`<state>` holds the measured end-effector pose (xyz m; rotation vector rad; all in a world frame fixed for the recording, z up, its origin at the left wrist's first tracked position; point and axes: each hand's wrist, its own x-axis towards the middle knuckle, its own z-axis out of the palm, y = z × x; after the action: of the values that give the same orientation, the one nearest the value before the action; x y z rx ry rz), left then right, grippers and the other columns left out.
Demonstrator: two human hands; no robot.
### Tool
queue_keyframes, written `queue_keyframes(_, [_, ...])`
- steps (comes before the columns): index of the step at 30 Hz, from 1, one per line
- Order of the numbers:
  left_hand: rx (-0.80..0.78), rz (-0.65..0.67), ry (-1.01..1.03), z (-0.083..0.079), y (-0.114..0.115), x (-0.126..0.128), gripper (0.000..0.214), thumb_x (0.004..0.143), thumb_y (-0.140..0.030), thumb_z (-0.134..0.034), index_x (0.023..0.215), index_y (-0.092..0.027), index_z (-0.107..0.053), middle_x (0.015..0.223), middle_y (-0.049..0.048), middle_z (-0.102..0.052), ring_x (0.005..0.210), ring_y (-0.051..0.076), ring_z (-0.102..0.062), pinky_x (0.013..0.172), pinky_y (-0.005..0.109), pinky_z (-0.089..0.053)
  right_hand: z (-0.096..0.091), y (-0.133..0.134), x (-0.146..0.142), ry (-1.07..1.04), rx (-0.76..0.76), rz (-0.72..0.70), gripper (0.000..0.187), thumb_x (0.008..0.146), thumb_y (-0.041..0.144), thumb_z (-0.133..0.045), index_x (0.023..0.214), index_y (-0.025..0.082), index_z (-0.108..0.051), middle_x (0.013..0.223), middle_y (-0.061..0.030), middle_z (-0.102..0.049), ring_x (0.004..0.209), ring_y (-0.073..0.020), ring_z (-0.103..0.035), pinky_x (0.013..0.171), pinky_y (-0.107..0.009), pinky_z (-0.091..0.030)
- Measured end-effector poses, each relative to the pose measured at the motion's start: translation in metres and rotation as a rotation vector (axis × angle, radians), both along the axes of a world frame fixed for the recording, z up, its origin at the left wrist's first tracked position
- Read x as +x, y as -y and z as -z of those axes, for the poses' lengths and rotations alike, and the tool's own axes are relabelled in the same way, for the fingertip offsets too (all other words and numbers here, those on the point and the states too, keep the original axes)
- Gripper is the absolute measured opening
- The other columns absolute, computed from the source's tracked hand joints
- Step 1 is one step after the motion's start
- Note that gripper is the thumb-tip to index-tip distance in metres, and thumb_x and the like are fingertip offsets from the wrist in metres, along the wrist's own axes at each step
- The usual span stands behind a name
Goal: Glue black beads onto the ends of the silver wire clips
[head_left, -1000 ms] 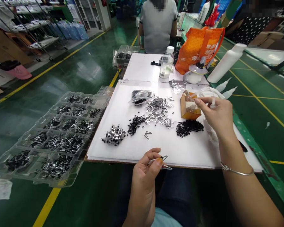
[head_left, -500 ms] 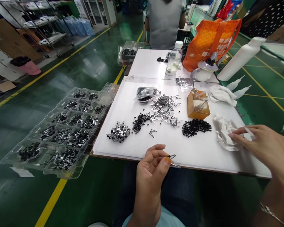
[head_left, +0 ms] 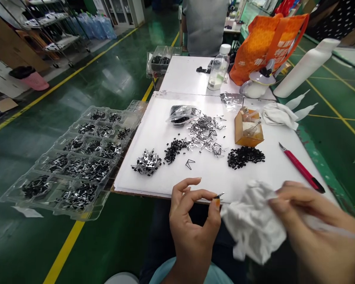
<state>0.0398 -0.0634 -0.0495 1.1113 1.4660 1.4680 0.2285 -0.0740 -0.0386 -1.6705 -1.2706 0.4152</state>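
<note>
My left hand pinches a small metal clip between thumb and forefinger at the table's front edge. A yellow-orange stain marks the thumb tip. My right hand, blurred by motion, grips a crumpled white cloth that hangs beside the left fingertips. A whitish, thin object also lies along the right hand, too blurred to name. Beyond the hands a pile of small black pieces, a heap of bent metal clips and one lone clip lie on the white table.
A red utility knife lies at the right. Behind it stand a yellow box, a second white cloth, a clear bottle and an orange bag. Left of the table is a compartment tray of clips. A person sits ahead.
My right hand has lifted the white cloth off the table and brought it left, towards my left hand. The red knife has come into sight. The left fingers have shifted their pinch slightly.
</note>
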Motion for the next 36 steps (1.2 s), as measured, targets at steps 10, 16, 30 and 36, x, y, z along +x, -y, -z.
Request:
queue_keyframes(10, [0.289, -0.019, -0.276, 0.01, 0.005, 0.004, 0.025, 0.086, -0.005, -0.077, 0.095, -0.029, -0.076, 0.1, 0.0023, -0.07, 0.105, 0.022, -0.071, 0.087, 0.031, -0.059, -0.005, -0.004, -0.039, -0.164, -0.058, -0.376, 0.009, 0.093, 0.037, -0.078, 0.096, 0.036, -0.086, 0.083, -0.0023, -0.077, 0.072, -0.0182, -0.072, 0.059, -0.023, -0.058])
queue_keyframes(16, [0.326, 0.012, -0.312, 0.012, 0.008, 0.003, 0.025, 0.088, -0.006, -0.077, 0.101, -0.028, -0.076, 0.116, 0.005, -0.068, 0.099, 0.02, -0.074, 0.088, 0.031, -0.061, -0.006, -0.004, -0.035, -0.232, -0.089, -0.413, 0.013, 0.094, 0.037, -0.076, 0.101, 0.038, -0.087, 0.083, -0.0023, -0.069, 0.062, -0.0124, -0.066, 0.05, -0.018, -0.053])
queue_keyframes(30, [0.204, 0.057, -0.147, 0.011, 0.005, 0.003, 0.022, 0.084, -0.009, -0.08, 0.092, -0.029, -0.082, 0.109, 0.0057, -0.072, 0.108, 0.025, -0.073, 0.09, 0.034, -0.059, 0.0, -0.004, -0.017, -0.343, -0.161, -0.46, 0.014, 0.09, 0.037, -0.078, 0.101, 0.037, -0.087, 0.087, -0.0053, -0.073, 0.066, -0.0181, -0.067, 0.05, -0.025, -0.052])
queue_keyframes(36, [-0.237, 0.127, 0.259, 0.003, -0.003, -0.001, 0.009, 0.085, -0.02, -0.078, 0.08, -0.026, -0.082, 0.121, 0.0081, -0.068, 0.125, 0.031, -0.062, 0.099, 0.038, -0.05, 0.01, -0.023, 0.086, -0.232, 0.029, 0.172, 0.034, 0.066, 0.053, -0.092, 0.092, 0.031, -0.085, 0.07, -0.0052, -0.07, 0.044, -0.0195, -0.05, 0.037, -0.032, -0.03])
